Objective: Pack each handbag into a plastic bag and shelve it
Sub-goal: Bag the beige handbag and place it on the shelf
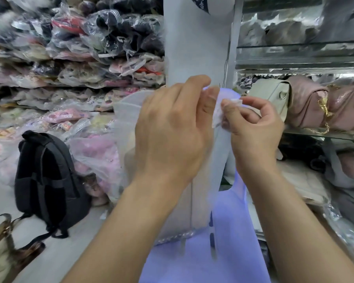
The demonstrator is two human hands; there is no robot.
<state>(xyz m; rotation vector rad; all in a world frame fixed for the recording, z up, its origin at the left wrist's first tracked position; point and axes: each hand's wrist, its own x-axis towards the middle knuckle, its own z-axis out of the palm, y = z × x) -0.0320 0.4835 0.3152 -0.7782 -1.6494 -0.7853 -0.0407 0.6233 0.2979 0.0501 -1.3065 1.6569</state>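
**Thin plastic pinched at the mouth, a pale handbag hanging inside**

From where I stood, the person held the plastic bag (127, 123) up at chest height, between the heaped stock and the shelving. Both hands worked its top edge. The left hand (172, 137) pinched the film between thumb and forefinger. The right hand (253, 129), just beside it, had its fingertips closed on a crumpled white bit of the same rim.

The film looked very light, limp and slippery, the kind that clings to itself. I judged the mouth edge the only sensible place to hold it, one layer to each hand, to pull it open.

Through the hazy plastic a pale handbag (178, 213) seemed to hang low in the bag, above a purple surface (223, 262). It looked soft-sided and not heavy, though I could not make out its straps.

To the right, a glass shelf (307, 133) carried a cream handbag (274, 97) touching a pink handbag (315, 107) with a gold chain, neither one wrapped. On the left, piles of bagged goods (80, 48) filled the racks, and a black backpack (45, 172) stood on the floor.
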